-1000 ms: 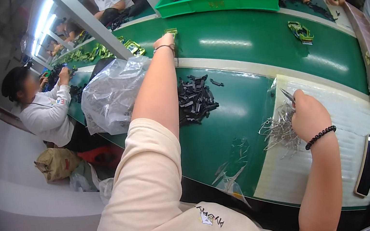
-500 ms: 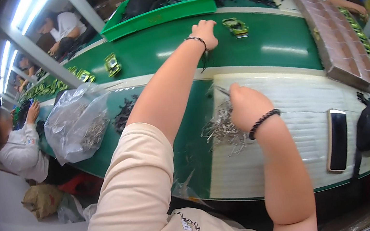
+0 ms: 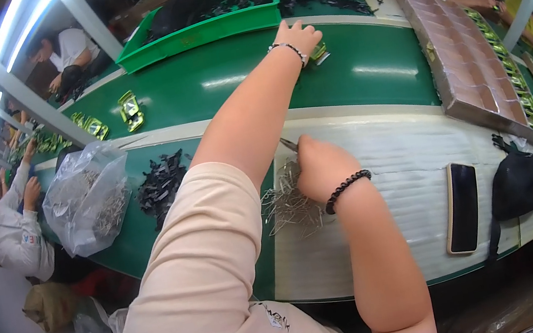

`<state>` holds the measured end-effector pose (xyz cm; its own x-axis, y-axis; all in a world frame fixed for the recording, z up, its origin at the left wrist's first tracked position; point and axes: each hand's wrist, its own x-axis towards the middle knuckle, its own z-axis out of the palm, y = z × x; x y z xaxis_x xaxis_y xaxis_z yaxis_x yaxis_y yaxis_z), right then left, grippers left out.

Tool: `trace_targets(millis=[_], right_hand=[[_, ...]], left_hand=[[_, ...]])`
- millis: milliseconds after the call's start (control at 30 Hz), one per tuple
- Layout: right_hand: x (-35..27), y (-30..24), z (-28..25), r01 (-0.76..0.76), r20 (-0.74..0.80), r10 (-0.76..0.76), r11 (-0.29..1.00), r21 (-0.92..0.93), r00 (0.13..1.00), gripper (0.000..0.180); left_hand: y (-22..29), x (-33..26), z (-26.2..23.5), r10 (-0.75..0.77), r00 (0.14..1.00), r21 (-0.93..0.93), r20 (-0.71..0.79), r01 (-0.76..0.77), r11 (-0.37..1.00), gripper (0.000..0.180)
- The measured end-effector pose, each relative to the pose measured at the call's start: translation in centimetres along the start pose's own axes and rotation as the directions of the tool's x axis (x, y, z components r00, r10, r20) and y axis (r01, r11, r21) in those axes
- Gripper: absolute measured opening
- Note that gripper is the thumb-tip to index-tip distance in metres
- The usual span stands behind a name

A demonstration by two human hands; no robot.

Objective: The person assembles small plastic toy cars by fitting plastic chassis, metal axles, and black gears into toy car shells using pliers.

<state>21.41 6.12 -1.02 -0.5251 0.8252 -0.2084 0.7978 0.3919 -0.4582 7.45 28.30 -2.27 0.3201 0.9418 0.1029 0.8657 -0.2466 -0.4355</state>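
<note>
My left hand (image 3: 298, 41) reaches far out over the green work surface, fingers bent and apart. It partly covers a small yellow-green part (image 3: 319, 53) with a pale piece on its edge; whether the fingers touch it is hidden. My right hand (image 3: 323, 165) is closed around slim metal tweezers (image 3: 288, 144), with only their pointed end showing. Beneath and beside this hand lies a loose pile of thin silvery metal pins (image 3: 286, 209), on a white foam sheet (image 3: 390, 146).
A green tray (image 3: 201, 30) of black pieces stands at the back. A divided cardboard box (image 3: 447, 44), a phone (image 3: 462, 208) and a black pouch (image 3: 520, 184) lie right. Black strips (image 3: 162, 184) and a plastic bag of pins (image 3: 88, 196) lie left. Co-workers sit around.
My left hand has come over the yellow-green part, now partly covering it. The view has shifted, moving the scene leftward. My right hand keeps its hold on the tweezers by the pins.
</note>
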Motion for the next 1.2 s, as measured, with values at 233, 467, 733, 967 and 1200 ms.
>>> trace_targets(millis=[233, 467, 733, 967, 1200], right_hand=[[0.4, 0.5, -0.1, 0.012, 0.046, -0.012, 1.0, -0.018, 0.999, 0.027], [1.3, 3.0, 1.0, 0.19, -0.109, -0.177, 0.974, 0.12, 0.978, 0.018], [0.4, 1.6, 0.1, 0.278, -0.337, -0.225, 0.954, 0.115, 0.914, 0.019], [-1.1, 1.9, -1.9, 0.203, -0.419, -0.124, 0.967, 0.151, 0.9, 0.017], [-0.6, -1.8, -0.2, 0.342, -0.464, 0.029, 0.636, 0.692, 0.885, 0.016]], left_hand=[[-0.5, -11.1, -5.4, -0.307, 0.873, -0.723, -0.378, -0.072, 0.687, 0.062], [2.6, -29.2, -11.8, -0.363, 0.931, -0.898, -0.04, -0.193, -0.395, 0.053], [0.5, -30.9, -5.4, 0.019, 0.887, -0.435, 0.461, 0.245, -0.867, 0.051], [-0.2, -30.5, -3.5, 0.13, 0.969, -0.002, 0.211, 0.133, -0.991, 0.037], [0.0, -30.2, -3.1, 0.008, 0.984, -0.029, 0.178, 0.013, -0.999, 0.065]])
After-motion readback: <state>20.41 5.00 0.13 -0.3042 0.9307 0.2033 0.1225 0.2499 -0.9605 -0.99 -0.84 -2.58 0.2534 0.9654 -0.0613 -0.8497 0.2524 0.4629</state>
